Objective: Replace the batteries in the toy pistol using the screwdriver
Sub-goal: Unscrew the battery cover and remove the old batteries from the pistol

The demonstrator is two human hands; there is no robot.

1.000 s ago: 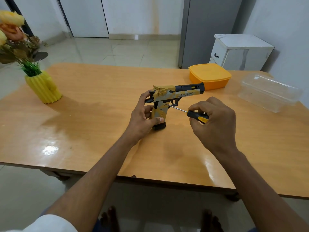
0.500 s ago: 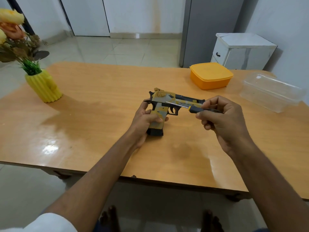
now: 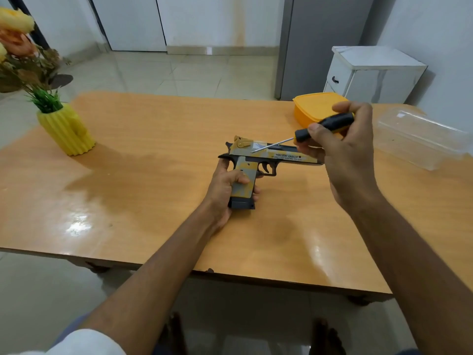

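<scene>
- Gripping toy pistol point(image 3: 258, 162) upright above surface point(image 3: 153, 190): left hand point(image 3: 225, 190), fingers wrapped round its handle.
- Right hand point(image 3: 340, 149) pinching screwdriver point(image 3: 307, 135), now lifted off the handle screw; tip hovering over the slide, unscrewing interrupted.

The one camera sits on my head, wide-angled, looking forward and down over my hands point(image 3: 343, 152) close below to the counter point(image 3: 153, 190) and the floor beyond.

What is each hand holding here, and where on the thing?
The left hand grips the toy pistol by its grip. The right hand pinches the screwdriver by its black handle.
</scene>
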